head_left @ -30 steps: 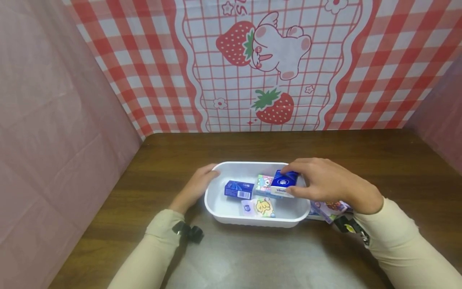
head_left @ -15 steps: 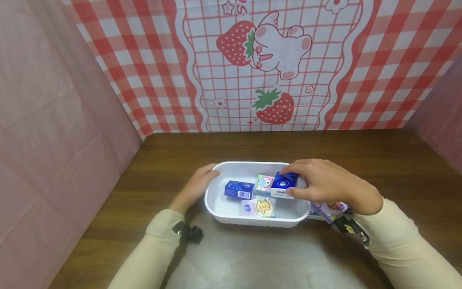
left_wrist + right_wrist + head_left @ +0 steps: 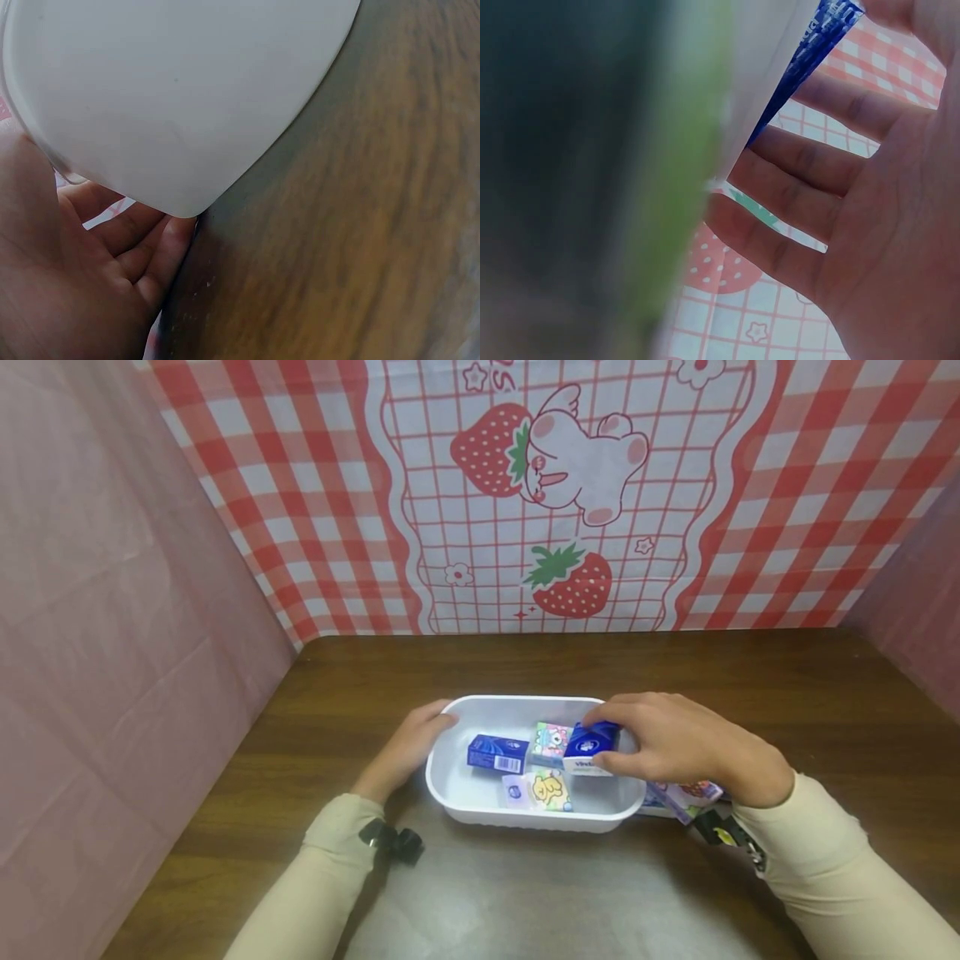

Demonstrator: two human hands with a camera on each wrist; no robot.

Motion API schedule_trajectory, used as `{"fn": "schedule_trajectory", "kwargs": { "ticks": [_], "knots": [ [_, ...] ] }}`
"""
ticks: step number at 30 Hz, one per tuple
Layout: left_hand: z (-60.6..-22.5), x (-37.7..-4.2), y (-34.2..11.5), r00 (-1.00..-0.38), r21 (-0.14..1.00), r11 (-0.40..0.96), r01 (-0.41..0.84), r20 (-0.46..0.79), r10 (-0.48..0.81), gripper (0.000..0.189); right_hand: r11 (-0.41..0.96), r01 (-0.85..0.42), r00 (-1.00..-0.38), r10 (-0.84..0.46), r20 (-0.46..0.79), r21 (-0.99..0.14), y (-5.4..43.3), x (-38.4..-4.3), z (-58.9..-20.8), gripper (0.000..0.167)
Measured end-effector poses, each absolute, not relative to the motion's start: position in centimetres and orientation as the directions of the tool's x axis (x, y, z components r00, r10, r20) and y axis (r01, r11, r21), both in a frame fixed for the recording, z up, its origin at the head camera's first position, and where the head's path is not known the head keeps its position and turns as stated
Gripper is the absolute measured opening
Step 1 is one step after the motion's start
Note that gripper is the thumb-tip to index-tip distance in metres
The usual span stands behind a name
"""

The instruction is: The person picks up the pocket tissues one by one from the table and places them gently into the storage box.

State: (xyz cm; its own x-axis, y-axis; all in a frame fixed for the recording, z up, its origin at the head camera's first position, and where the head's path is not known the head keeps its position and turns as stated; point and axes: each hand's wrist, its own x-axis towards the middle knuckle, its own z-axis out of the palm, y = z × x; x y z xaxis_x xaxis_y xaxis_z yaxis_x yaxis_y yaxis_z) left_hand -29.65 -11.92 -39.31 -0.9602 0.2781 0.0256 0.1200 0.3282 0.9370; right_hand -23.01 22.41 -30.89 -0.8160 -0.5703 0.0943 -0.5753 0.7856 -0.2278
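Note:
A white plastic basin stands on the table, its outer wall filling much of the left wrist view. My left hand grips its left end, thumb over the rim and fingers outside. Between thumb and fingers of my right hand is a blue-and-white tissue pack, pinched inside the right part of the basin. Another blue tissue pack lies left of it. Close by are a pack with a pink and green cartoon print and a pale one with a yellow bear.
Several purple printed packs lie on the table just right of the basin, partly under my right wrist. A red checked cloth with strawberries hangs behind the brown table. Pink cloth closes off the left side.
The tissue pack in my right hand has moved slightly down and tilted, hiding more of its white front face. My left hand and the basin have not moved.

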Motion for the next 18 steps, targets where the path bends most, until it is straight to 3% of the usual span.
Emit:
{"fn": "schedule_trajectory", "kwargs": {
  "ticks": [18],
  "knots": [
    [-39.30, -29.74, -11.87, -0.958, 0.940, 0.321, 0.113, 0.017, 0.286, 0.037, 0.777, -0.594, -0.803, -0.587, 0.098, -0.209, 22.34, -22.91, -30.93, 0.049]
  ]
}}
